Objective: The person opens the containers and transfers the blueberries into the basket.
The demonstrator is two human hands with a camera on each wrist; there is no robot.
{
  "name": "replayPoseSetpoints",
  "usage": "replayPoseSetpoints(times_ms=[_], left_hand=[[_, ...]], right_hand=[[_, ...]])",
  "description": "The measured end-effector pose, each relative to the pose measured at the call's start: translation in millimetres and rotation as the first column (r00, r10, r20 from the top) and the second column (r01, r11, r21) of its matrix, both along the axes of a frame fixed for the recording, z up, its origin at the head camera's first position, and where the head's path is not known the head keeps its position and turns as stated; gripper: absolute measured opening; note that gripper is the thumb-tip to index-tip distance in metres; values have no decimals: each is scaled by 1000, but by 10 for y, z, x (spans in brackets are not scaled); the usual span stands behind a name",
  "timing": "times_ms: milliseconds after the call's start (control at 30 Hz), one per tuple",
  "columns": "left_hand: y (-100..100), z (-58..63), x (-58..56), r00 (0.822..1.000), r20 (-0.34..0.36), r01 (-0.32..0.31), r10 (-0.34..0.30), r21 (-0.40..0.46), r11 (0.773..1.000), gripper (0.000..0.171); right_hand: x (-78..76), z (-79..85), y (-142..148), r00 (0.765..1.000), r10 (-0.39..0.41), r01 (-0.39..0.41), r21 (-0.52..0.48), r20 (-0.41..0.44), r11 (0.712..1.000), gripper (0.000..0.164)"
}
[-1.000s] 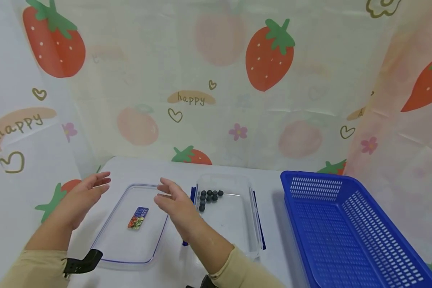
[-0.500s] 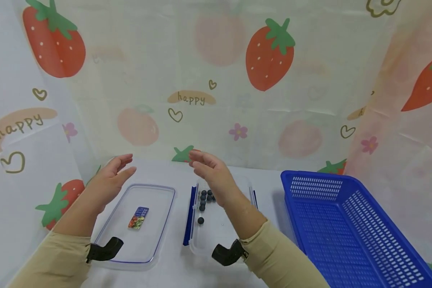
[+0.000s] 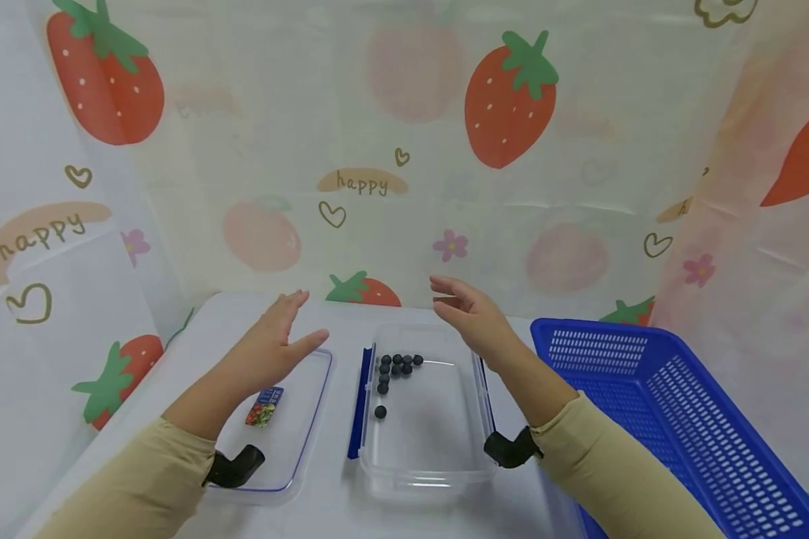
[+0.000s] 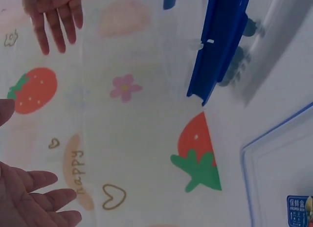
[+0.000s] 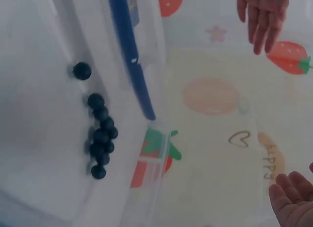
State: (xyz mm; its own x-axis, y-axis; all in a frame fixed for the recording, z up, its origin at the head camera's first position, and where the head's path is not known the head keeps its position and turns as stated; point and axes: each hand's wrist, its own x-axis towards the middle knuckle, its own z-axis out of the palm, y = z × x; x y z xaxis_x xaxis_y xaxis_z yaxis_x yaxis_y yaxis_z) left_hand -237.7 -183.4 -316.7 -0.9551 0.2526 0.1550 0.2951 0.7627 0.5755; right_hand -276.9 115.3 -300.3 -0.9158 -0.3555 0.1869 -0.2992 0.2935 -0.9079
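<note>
My left hand (image 3: 270, 348) is held in the air above the far part of the clear lid (image 3: 310, 430), thumb apart from straight fingers, holding nothing. Over the right side of the clear plastic box (image 3: 431, 475) hovers my right hand (image 3: 475, 318), fingers loosely extended, also holding nothing. The palms face each other across the box. Inside it, several dark blue-black balls like blueberries (image 3: 396, 369) cluster in the far left corner. One ball (image 3: 380, 412) lies apart, nearer the front. In the right wrist view the balls (image 5: 100, 135) line the box's side.
A blue perforated basket (image 3: 647, 337) stands at the right of the white table. Blue locking flaps (image 3: 359, 404) hang out from the box's sides. The lid bears a colourful label (image 3: 265, 406). A strawberry-print curtain (image 3: 377, 112) closes off the back and sides.
Both hands have moved to the right through the air. The right hand has uncovered the box's left part and the lone ball; the left now overlaps the lid in the head view.
</note>
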Motion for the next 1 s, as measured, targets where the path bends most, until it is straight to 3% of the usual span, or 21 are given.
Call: replayPoseSetpoints(times_ms=[167, 300, 600, 733, 1000], left_hand=[[213, -221, 1, 994, 51, 104, -100, -93, 990, 94], [349, -396, 44, 987, 82, 150, -138, -162, 975, 101], [622, -615, 227, 990, 29, 142, -141, -347, 927, 116], [733, -681, 302, 986, 43, 162, -158, -406, 899, 120], [871, -810, 383, 978, 93, 208, -186, -456, 865, 122]], right_hand=[[6, -36, 183, 1000, -6, 6, 35, 1, 999, 46], [10, -81, 238, 1000, 9, -9, 53, 9, 999, 47], [46, -166, 277, 999, 42, -43, 49, 23, 998, 48], [52, -217, 287, 998, 41, -44, 50, 51, 998, 48], [59, -245, 274, 998, 40, -44, 70, 57, 997, 48]])
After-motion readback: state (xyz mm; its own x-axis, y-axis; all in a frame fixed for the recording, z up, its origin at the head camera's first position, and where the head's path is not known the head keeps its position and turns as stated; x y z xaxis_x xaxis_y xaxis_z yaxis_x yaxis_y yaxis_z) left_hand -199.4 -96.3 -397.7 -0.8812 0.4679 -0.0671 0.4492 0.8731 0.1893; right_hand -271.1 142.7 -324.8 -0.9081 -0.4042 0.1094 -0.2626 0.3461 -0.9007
